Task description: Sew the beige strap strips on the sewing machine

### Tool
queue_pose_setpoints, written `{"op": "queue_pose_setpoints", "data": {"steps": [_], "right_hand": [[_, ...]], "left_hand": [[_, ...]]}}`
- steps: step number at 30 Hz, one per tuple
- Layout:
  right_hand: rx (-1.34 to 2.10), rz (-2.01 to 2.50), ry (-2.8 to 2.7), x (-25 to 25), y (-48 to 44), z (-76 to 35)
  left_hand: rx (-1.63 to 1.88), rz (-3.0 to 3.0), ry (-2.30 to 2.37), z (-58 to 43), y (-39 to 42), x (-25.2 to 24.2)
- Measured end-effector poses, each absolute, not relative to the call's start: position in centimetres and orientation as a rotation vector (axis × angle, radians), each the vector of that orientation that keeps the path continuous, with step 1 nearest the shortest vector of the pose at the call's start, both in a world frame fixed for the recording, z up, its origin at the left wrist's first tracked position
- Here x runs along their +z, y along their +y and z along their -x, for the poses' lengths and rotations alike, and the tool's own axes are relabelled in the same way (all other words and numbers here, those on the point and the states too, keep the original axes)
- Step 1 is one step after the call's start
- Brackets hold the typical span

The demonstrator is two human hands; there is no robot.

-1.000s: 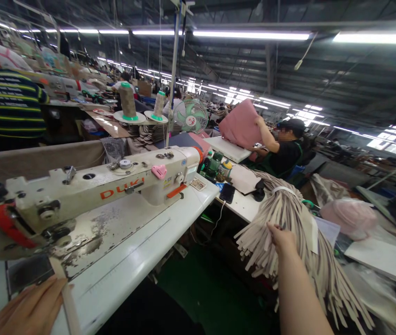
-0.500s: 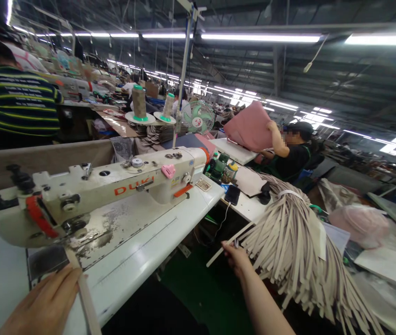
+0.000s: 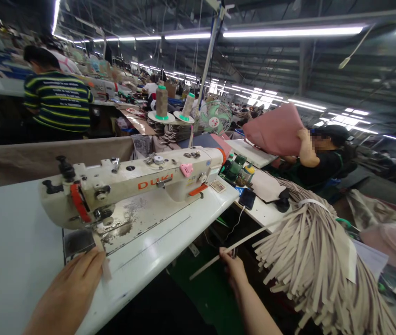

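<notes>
My right hand (image 3: 231,266) pinches one beige strip (image 3: 215,258) that sticks out leftward from a large tied bundle of beige strips (image 3: 309,260) at the right. My left hand (image 3: 70,293) lies on the white machine table (image 3: 5,242), fingers pressing a second beige strip (image 3: 104,265) just in front of the needle area. The cream sewing machine (image 3: 142,179) with orange lettering stands across the table beyond my left hand.
A co-worker in black lifts a pink sheet (image 3: 275,130) at the table to the right. Another person in a striped shirt (image 3: 58,100) stands behind. Thread cones (image 3: 162,102), a small fan (image 3: 216,117), a phone (image 3: 247,198) and bottles stand behind the machine. Green floor lies below between the tables.
My right hand left the bundle's surface, moved left and down, and now draws one strip out of it. My left hand slid up towards the needle with its strip. The view shifted left.
</notes>
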State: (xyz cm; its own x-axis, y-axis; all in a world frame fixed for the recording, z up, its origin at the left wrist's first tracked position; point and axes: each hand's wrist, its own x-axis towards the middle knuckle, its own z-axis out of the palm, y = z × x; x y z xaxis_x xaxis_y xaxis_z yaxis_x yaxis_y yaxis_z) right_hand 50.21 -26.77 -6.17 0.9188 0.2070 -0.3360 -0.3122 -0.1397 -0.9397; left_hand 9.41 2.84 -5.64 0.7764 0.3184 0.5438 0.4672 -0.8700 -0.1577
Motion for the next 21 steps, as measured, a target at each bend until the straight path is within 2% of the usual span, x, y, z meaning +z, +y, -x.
{"op": "queue_pose_setpoints", "data": {"steps": [7,14,17,21], "right_hand": [[0.187,1.515,0.148,-2.5,-27.3,-56.7],[0.421,1.608,0.095,-5.9,-26.1,-50.5],[0.406,1.587,0.108,-4.9,-26.3,-52.2],[0.219,1.521,0.138,-2.3,-26.9,-56.1]], "left_hand": [[-0.770,2.664,-0.640,-10.3,1.6,-3.1],[-0.789,2.699,-0.714,-10.6,1.3,-2.6],[-0.754,2.704,-0.721,-10.8,1.0,-2.0],[-0.719,2.704,-0.738,-10.8,1.0,-2.0]]}}
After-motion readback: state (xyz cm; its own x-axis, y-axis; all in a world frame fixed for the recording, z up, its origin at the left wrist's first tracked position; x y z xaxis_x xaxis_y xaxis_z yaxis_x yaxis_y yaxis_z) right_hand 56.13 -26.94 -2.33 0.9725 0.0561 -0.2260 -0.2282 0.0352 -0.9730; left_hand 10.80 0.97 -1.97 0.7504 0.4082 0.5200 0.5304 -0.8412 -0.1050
